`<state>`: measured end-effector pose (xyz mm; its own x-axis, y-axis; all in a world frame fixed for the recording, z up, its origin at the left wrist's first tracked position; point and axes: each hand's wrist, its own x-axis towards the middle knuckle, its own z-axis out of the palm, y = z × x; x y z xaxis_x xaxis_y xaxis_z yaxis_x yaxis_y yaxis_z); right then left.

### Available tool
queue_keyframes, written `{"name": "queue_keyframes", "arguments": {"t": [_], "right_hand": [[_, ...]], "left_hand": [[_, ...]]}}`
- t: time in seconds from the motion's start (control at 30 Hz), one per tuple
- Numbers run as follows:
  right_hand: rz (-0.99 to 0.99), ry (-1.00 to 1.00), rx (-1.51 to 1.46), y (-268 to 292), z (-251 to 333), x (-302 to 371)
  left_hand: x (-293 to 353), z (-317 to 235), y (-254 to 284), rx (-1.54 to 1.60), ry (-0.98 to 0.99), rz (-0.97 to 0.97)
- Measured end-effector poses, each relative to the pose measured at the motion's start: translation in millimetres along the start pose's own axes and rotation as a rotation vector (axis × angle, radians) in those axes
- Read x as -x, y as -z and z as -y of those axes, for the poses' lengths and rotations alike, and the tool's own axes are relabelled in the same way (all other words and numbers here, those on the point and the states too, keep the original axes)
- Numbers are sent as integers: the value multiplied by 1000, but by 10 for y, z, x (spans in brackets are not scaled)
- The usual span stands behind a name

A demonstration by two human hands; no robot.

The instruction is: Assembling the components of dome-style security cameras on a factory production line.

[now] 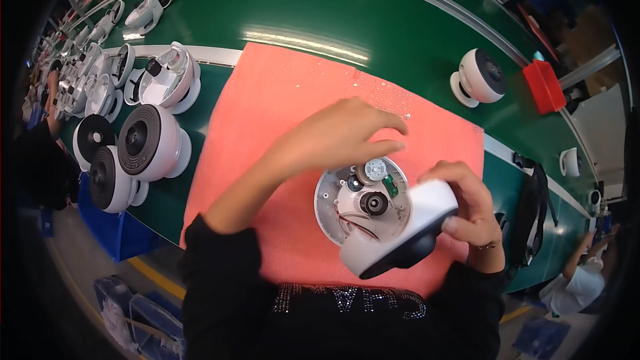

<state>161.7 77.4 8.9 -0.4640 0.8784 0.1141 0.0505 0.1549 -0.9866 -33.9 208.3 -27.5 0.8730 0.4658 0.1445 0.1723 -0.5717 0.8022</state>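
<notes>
On a pink foam mat [267, 107] lies an open, round white housing [323, 207]. Inside it show a silver motor [375, 170], a black lens-like barrel [373, 204], thin wires and a bit of green circuit board [391, 188]. My right hand [467, 200] grips a white housing cover with a black face [400, 233], tilted over the near right side of the open housing. Just beyond the motor hovers my left hand [353, 135], palm down, thumb and fingers apart with nothing between them. Whether the cover touches the housing I cannot tell.
Finished-looking white units with black fronts [150, 141] and open white shells [170, 80] crowd the left. At right stand another white unit [481, 77], a red bin [545, 85] and a black strap [533, 220]. Co-workers sit at both sides; a blue bin [110, 227] is lower left.
</notes>
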Motion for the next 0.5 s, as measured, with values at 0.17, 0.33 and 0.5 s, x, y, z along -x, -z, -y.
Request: {"name": "queue_keyframes", "arguments": {"t": [0.17,0.33,0.5], "right_hand": [[-227,-249,-242,-206,-73,-14],[-327,-298,-287,-252,-89,1],[-244,-211,-174,-377,-114,-17]], "left_hand": [[1166,-416,-258,-392,54,-361],[1331,-587,-594,-232,88,-229],[1276,-518,-697,-302,128,-178]]}}
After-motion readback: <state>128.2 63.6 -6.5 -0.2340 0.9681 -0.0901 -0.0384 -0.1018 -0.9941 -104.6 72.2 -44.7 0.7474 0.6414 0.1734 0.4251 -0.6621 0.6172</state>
